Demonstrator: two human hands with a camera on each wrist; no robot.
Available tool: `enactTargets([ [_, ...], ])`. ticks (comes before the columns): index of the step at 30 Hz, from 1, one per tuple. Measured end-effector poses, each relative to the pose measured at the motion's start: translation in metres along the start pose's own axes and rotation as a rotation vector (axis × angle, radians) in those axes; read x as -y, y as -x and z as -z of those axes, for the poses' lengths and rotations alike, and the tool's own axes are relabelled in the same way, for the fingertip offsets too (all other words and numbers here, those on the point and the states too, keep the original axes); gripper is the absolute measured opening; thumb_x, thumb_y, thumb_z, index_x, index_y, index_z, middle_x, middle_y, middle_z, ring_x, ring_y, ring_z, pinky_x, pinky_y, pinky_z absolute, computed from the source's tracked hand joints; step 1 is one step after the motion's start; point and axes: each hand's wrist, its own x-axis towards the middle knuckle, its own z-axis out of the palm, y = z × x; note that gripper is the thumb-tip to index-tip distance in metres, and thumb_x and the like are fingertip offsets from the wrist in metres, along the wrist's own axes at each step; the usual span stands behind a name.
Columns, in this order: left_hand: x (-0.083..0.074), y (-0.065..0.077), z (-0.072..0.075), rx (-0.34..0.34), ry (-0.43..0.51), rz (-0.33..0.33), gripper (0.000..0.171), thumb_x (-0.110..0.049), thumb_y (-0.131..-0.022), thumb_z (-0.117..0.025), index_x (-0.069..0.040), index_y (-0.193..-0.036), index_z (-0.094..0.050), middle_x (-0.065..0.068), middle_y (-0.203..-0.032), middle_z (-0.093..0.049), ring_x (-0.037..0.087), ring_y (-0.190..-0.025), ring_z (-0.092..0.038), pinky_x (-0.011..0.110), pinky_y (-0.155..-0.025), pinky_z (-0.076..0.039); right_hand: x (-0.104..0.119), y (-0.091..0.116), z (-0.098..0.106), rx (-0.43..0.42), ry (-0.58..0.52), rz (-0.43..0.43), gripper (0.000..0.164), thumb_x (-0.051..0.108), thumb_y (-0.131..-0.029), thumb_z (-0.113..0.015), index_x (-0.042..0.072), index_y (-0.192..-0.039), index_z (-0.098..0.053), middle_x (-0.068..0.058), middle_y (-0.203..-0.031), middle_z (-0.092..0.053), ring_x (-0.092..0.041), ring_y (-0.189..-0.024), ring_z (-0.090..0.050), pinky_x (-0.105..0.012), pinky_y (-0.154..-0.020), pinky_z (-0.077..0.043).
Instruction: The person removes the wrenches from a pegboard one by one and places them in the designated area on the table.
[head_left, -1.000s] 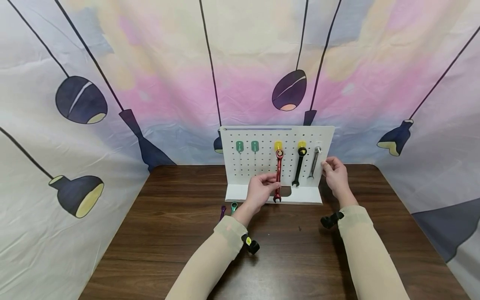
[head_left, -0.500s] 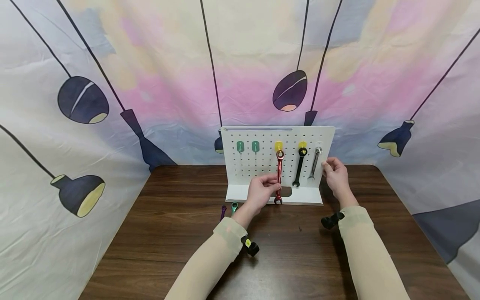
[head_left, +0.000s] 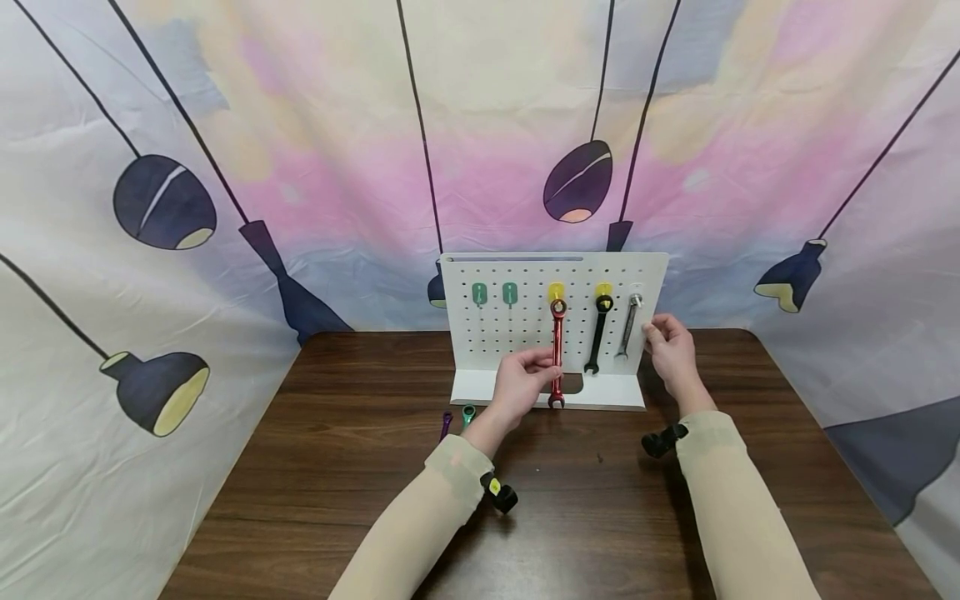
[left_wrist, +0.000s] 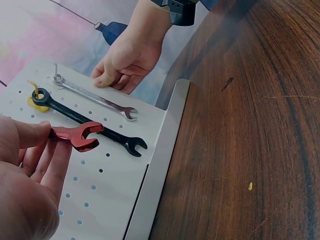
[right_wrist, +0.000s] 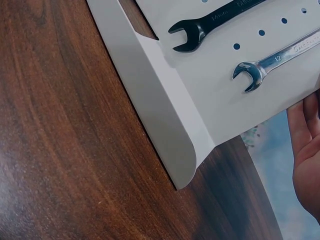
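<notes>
My left hand [head_left: 521,382] pinches the lower shank of a red combination wrench [head_left: 557,342] between thumb and fingers. The wrench is upright, its ring end right at a yellow hook [head_left: 556,291] on the white pegboard [head_left: 487,333]; its open end points down. My right hand [head_left: 670,346] grips the board's right edge, thumb on the front, as the left wrist view also shows. Between the hands hang a black wrench [head_left: 597,333] on another yellow hook and a smaller silver wrench [head_left: 628,327] on a pale hook.
Two green hooks [head_left: 510,292] on the board's left side hold nothing. A purple wrench [head_left: 446,425] and a teal wrench [head_left: 468,413] lie on the brown wooden table [head_left: 337,467], partly behind my left forearm. A patterned curtain [head_left: 337,125] hangs behind the table.
</notes>
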Motion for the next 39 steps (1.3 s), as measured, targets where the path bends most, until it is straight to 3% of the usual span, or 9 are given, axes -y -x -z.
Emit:
enactTargets([
  [5,-0.002,0.0,0.0,-0.008,-0.009,-0.002,0.027,0.003,-0.092,-0.081,-0.001,-0.119,-0.08,0.005,-0.098,-0.078,0.013,-0.086,-0.073,0.042,-0.087,-0.064,-0.002,-0.001,0.001,-0.004,-0.001,0.007,0.027,0.027,-0.113,-0.057,0.001,-0.12,-0.057,-0.001,-0.098,-0.053,-0.01,-0.095,-0.057,-0.04,-0.104,-0.055],
  [12,-0.005,0.001,0.0,-0.003,-0.006,0.02,0.027,0.0,-0.094,-0.08,0.0,-0.122,-0.078,0.005,-0.1,-0.078,0.014,-0.088,-0.073,0.059,-0.097,-0.059,-0.001,0.0,0.0,0.001,-0.004,-0.001,0.032,0.029,-0.112,-0.057,-0.001,-0.123,-0.057,-0.004,-0.099,-0.052,-0.01,-0.096,-0.056,-0.047,-0.108,-0.053],
  [18,-0.008,0.003,0.001,0.0,0.008,0.027,0.026,0.0,-0.094,-0.08,-0.004,-0.119,-0.08,0.006,-0.101,-0.078,0.016,-0.09,-0.074,0.056,-0.098,-0.059,0.0,0.0,-0.001,-0.004,-0.037,-0.006,0.026,0.026,-0.112,-0.058,0.0,-0.119,-0.059,-0.003,-0.097,-0.052,-0.013,-0.095,-0.056,-0.055,-0.112,-0.049],
  [26,-0.011,0.005,0.001,0.002,0.014,0.023,0.027,0.001,-0.094,-0.079,-0.001,-0.121,-0.078,0.006,-0.101,-0.078,0.016,-0.09,-0.074,0.058,-0.098,-0.058,-0.002,-0.002,-0.001,-0.007,-0.024,-0.002,0.026,0.026,-0.112,-0.058,0.001,-0.118,-0.058,-0.003,-0.096,-0.052,-0.015,-0.096,-0.056,-0.052,-0.112,-0.05],
  [29,-0.012,0.006,0.003,-0.004,0.004,0.018,0.026,0.001,-0.094,-0.08,-0.001,-0.121,-0.079,0.006,-0.101,-0.078,0.016,-0.089,-0.074,0.054,-0.096,-0.06,-0.002,-0.002,-0.001,0.004,-0.001,-0.004,0.025,0.027,-0.113,-0.057,0.002,-0.117,-0.058,-0.004,-0.097,-0.053,-0.012,-0.096,-0.056,-0.05,-0.112,-0.051],
  [34,-0.011,0.009,0.006,-0.005,-0.031,-0.025,0.027,0.003,-0.093,-0.08,0.003,-0.12,-0.078,0.007,-0.098,-0.078,0.015,-0.087,-0.074,0.035,-0.085,-0.064,0.0,-0.001,-0.001,0.015,0.012,-0.009,0.026,0.026,-0.113,-0.056,0.001,-0.115,-0.059,-0.003,-0.098,-0.054,-0.011,-0.097,-0.056,-0.049,-0.112,-0.051],
  [39,-0.01,0.014,0.01,0.019,-0.032,-0.051,0.027,0.003,-0.093,-0.08,0.004,-0.119,-0.078,0.008,-0.098,-0.078,0.014,-0.085,-0.074,0.032,-0.082,-0.064,0.002,0.001,0.0,0.012,0.004,-0.014,0.029,0.026,-0.113,-0.055,-0.003,-0.117,-0.058,-0.003,-0.098,-0.055,-0.01,-0.097,-0.057,-0.051,-0.112,-0.05],
])
